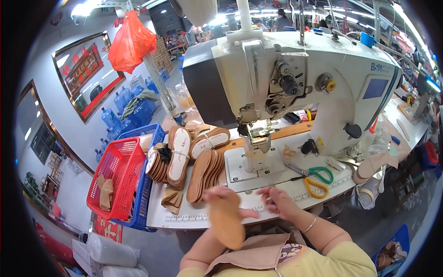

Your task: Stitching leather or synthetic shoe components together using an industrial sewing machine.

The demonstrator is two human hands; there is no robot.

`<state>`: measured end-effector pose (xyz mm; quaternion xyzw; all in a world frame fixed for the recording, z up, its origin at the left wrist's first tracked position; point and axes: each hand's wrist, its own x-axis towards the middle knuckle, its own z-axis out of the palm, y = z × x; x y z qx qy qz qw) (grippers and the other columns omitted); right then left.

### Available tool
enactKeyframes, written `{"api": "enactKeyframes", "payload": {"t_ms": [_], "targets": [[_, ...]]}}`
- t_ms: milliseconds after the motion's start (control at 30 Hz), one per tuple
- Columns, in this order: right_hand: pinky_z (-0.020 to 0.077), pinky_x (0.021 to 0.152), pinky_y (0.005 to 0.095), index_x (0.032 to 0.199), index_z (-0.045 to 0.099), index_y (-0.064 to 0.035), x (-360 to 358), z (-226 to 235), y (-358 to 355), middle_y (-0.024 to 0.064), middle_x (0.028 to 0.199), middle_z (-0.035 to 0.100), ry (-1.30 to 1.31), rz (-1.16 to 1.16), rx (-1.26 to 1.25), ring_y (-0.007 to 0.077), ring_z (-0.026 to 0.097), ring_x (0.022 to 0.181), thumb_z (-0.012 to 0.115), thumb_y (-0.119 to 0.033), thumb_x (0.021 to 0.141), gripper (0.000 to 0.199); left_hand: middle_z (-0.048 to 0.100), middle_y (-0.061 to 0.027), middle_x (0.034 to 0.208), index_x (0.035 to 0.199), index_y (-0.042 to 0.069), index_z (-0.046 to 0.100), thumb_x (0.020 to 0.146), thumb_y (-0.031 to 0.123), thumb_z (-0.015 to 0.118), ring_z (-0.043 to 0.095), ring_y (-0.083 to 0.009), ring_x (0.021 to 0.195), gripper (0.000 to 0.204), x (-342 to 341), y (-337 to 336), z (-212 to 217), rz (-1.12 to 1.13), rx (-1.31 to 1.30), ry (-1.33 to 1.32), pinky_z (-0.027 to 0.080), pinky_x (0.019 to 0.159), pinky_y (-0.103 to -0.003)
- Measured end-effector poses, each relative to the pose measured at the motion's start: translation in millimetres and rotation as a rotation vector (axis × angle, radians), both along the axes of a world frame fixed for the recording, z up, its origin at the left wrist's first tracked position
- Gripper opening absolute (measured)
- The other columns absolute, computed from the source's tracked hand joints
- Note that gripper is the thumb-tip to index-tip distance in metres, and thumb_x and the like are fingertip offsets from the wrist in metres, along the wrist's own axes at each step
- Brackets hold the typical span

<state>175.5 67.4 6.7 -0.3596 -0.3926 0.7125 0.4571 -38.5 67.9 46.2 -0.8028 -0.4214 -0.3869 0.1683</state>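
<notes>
A tan shoe insole (226, 221) is held up over the table's front edge, with my left hand (220, 192) closed on its top end; motion smears both a little. To the right of it, my right hand (282, 206) has its fingers curled together around a small dark thing that I cannot make out. Ahead of my hands is the white sewing machine (258, 157) with its lit needle area. A row of stacked brown insoles (206, 175) lies just beyond my left hand. Tied insole bundles (179, 154) stand behind that row.
Green-handled scissors (320, 174) and a yellow-handled pair (315, 188) lie right of the machine's needle plate. A red basket (121, 161) stands at the left in a blue crate (146, 203). Loose insole pieces (369, 168) lie at the table's right. A ruler strip (184, 219) edges the table.
</notes>
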Motion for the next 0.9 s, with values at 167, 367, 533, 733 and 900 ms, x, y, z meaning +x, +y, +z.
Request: {"api": "enactKeyframes", "payload": {"t_ms": [167, 367, 533, 733, 900], "targets": [[0.0339, 0.046, 0.0186, 0.1, 0.059, -0.0056, -1, 15, 2, -0.002, 0.076, 0.055, 0.071, 0.15, 0.183, 0.0032, 0.044, 0.055, 0.054, -0.029, 0.093, 0.025, 0.044, -0.0074, 0.117, 0.129, 0.006, 0.036, 0.069, 0.022, 0.08, 0.048, -0.0177, 0.106, 0.076, 65, -1, -21, -0.504, -0.047, -0.242, 0.039, 0.094, -0.037], [0.0318, 0.041, 0.0184, 0.101, 0.057, -0.004, 18, 26, 32, 0.0035, 0.084, 0.063, -0.023, -0.468, 0.095, 0.0048, 0.045, 0.051, 0.061, -0.018, 0.089, 0.019, 0.051, -0.0078, 0.117, 0.132, 0.005, 0.037, 0.08, 0.009, 0.066, 0.051, -0.0201, 0.11, 0.059, 37, -2, -44, -0.663, -0.995, -0.897, 0.042, 0.095, -0.035], [0.0298, 0.041, 0.0174, 0.103, 0.058, -0.0038, 2, 35, 35, 0.0053, 0.085, 0.064, -0.205, -0.342, 0.141, 0.0038, 0.041, 0.048, 0.06, -0.016, 0.09, 0.018, 0.055, -0.0088, 0.117, 0.134, 0.003, 0.037, 0.086, 0.005, 0.056, 0.054, -0.0216, 0.109, 0.051, 45, -10, -37, -0.589, -1.352, -1.335, 0.044, 0.094, -0.034], [0.0273, 0.041, 0.0171, 0.104, 0.058, -0.002, 42, 40, 29, 0.0051, 0.08, 0.063, -0.086, -0.389, 0.261, 0.0025, 0.037, 0.046, 0.057, -0.016, 0.092, 0.018, 0.053, -0.0116, 0.119, 0.132, 0.001, 0.036, 0.09, 0.011, 0.049, 0.054, -0.0203, 0.108, 0.045, 23, 38, 19, -0.757, -0.944, -1.723, 0.043, 0.095, -0.034], [0.0252, 0.041, 0.0174, 0.102, 0.059, -0.0014, 91, 30, 9, 0.0051, 0.079, 0.063, -0.182, -0.461, 0.21, 0.0022, 0.037, 0.046, 0.056, -0.016, 0.092, 0.018, 0.053, -0.0116, 0.12, 0.131, 0.001, 0.038, 0.089, 0.008, 0.049, 0.053, -0.0196, 0.109, 0.044, 32, 87, 48, -0.743, -1.101, -1.495, 0.044, 0.094, -0.033]]}}
